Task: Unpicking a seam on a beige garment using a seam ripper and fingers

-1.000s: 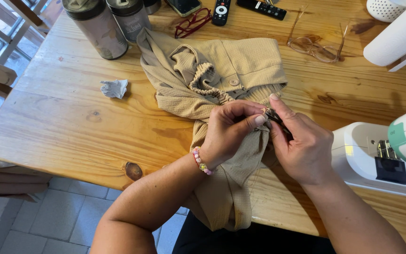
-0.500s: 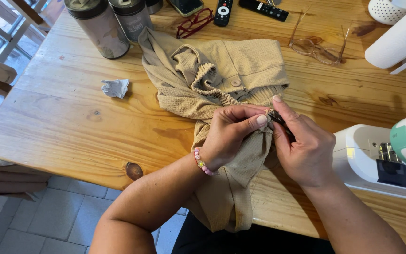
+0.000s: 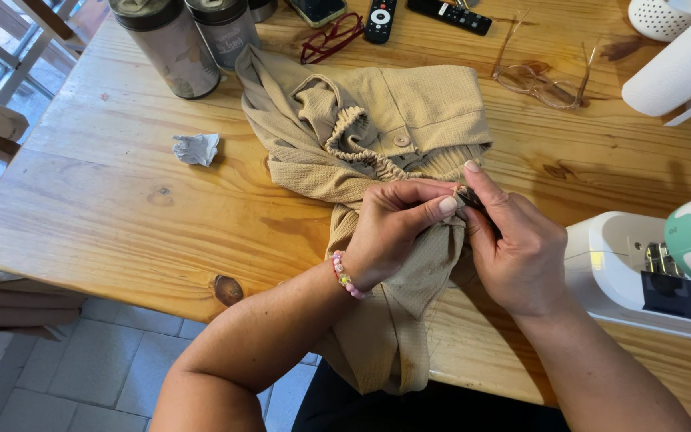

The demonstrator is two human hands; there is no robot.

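Beige ribbed garment [image 3: 377, 144] heaped mid-table, long axis far-to-near, tail draping over near edge toward person. Left hand [image 3: 393, 232] curled tight, thumb and fingers pinching fabric fold. Right hand [image 3: 513, 248] just right, touching, fingers closed on small dark tool [image 3: 473, 202], kind unclear. Pinch point between both hands, equally close. White sewing machine [image 3: 641, 272] farther right.

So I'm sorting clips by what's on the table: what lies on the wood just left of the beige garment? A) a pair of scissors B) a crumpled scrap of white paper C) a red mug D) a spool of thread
B: a crumpled white paper scrap lies on the wooden table to the left of the beige garment, apart from it.
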